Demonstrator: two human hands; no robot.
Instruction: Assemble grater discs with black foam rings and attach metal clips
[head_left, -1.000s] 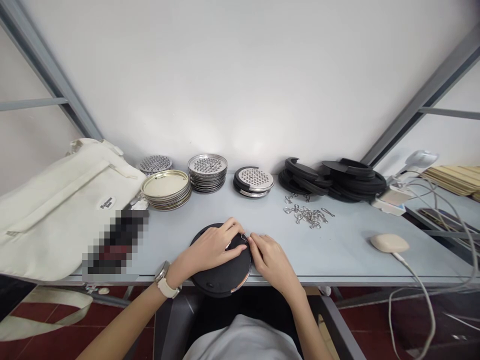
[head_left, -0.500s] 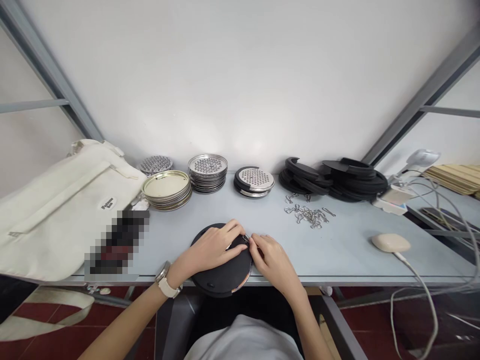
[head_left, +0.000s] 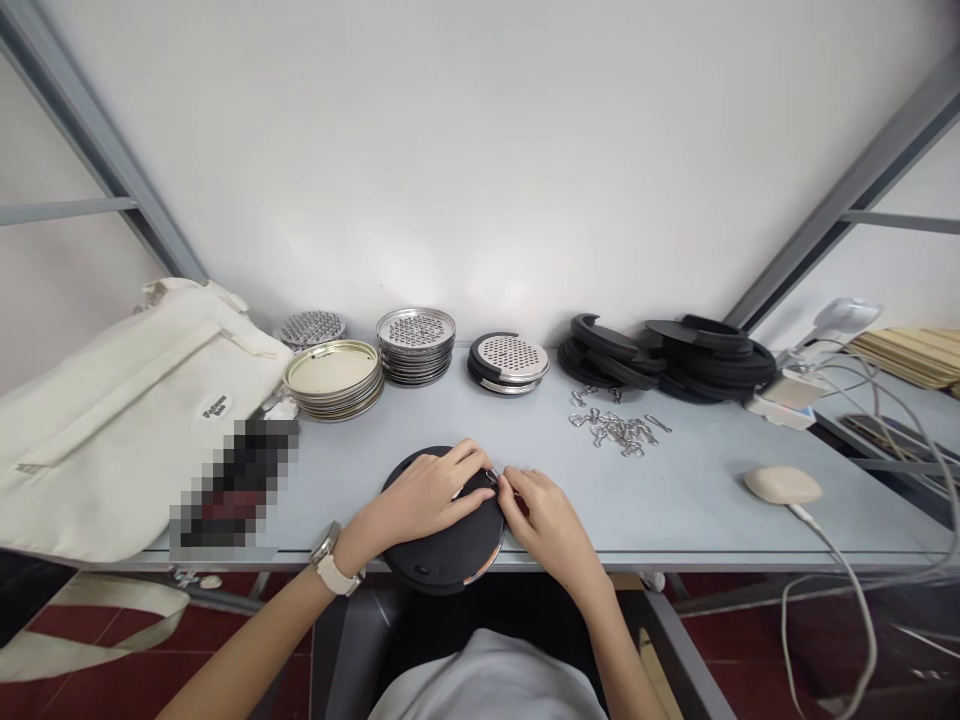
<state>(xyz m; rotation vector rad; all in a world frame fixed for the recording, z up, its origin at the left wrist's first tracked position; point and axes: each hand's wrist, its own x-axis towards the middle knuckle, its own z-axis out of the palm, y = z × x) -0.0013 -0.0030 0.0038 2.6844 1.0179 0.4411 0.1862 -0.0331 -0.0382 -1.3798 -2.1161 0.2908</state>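
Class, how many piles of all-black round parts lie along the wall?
2: the left pile, behind the loose metal clips, and the right pile beside it. Any behind these would be hidden.

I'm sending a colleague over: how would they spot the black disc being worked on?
Start at the grey table, at the middle of its near side. There a round black disc is under the left hand. Unlike the black pieces piled at the back, it juts over the near edge.

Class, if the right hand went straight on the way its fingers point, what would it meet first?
Probably the small metal clip at the edge of the black disc, then the left hand; depth there is hard to judge.
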